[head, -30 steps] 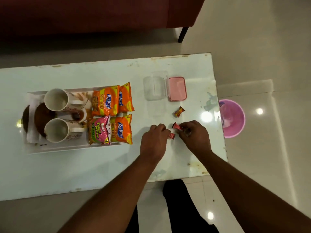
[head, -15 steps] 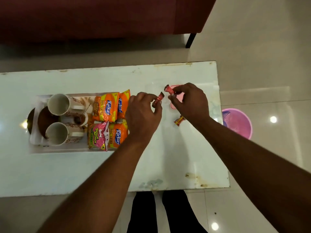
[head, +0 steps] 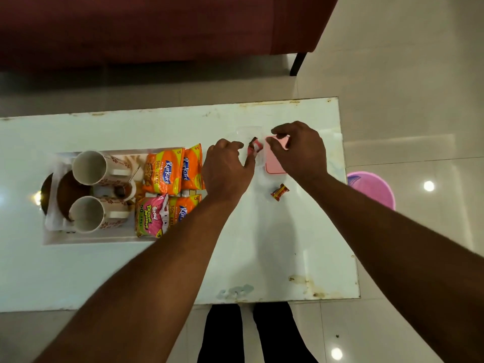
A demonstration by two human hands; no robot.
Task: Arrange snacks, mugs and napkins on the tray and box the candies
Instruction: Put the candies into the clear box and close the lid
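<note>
My left hand (head: 226, 170) and my right hand (head: 300, 150) hover over the clear plastic box (head: 246, 131) on the white table (head: 131, 271). Two red wrapped candies (head: 254, 146) lie in the box between my fingertips; both hands have their fingers apart. The box's pink lid (head: 272, 167) lies beside it, partly under my right hand. Another candy (head: 279, 192) rests on the table below the lid. On the left, the tray (head: 86, 237) holds two white mugs (head: 89, 167) (head: 86, 214), several snack packets (head: 163, 172) and a white napkin (head: 52, 222).
A brown saucer (head: 69, 189) and a small bowl with a spoon (head: 123, 190) sit between the mugs. A pink bin (head: 372, 188) stands on the floor past the table's right edge. A dark red sofa (head: 157, 27) runs along the far side.
Both hands carried a candy each from the table's near right up to the clear box and let them go there. One candy stays on the table.
</note>
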